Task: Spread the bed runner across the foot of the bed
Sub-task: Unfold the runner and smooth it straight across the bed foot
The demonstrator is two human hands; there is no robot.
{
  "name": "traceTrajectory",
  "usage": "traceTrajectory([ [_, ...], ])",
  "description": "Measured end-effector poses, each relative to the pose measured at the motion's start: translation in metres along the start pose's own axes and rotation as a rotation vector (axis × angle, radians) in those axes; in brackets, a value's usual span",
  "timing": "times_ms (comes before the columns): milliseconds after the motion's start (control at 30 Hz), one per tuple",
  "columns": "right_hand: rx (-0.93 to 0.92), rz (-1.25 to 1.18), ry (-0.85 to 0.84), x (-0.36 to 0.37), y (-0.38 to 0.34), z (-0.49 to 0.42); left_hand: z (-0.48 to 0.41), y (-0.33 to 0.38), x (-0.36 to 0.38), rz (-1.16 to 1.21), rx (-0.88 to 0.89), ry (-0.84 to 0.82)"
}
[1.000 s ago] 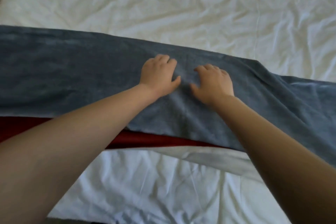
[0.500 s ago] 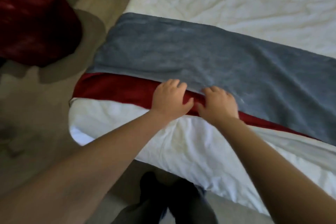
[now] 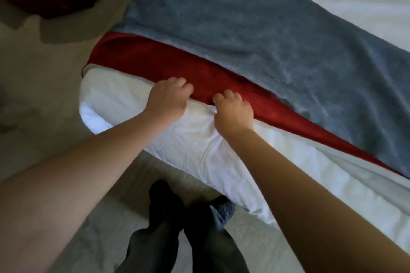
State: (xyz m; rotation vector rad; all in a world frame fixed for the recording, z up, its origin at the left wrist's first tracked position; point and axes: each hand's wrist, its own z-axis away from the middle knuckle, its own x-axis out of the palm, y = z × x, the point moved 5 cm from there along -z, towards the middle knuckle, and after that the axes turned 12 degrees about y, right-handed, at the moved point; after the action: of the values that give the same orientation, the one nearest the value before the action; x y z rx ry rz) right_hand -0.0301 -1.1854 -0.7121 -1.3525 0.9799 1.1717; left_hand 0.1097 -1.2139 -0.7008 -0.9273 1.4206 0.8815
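Head view: left hand [image 3: 168,101] and right hand [image 3: 234,113] seen side by side, fingers [image 3: 184,83] curled, near edge of red satin band [image 3: 155,57] gripped. Grey plush bed runner [image 3: 244,24] laid just beyond fingers, across foot of white-sheeted bed [image 3: 199,144].

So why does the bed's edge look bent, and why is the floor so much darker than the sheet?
Head view: the wide-angle lens bows the edge of the white sheet, which is bright, nearly washed out; the floor and legs sit dim; the grey bed runner looks soft, slightly blurred.
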Motion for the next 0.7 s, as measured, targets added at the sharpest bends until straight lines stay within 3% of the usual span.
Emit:
traceTrajectory([
  [200,0.138,0.044,0.016,0.013,-0.01,0.0,-0.003,-0.026,-0.001,-0.003,-0.018,0.02],
  [700,0.288,0.005,-0.064,0.032,-0.092,0.061,0.074,-0.07,-0.004,0.119,0.336,-0.01],
])
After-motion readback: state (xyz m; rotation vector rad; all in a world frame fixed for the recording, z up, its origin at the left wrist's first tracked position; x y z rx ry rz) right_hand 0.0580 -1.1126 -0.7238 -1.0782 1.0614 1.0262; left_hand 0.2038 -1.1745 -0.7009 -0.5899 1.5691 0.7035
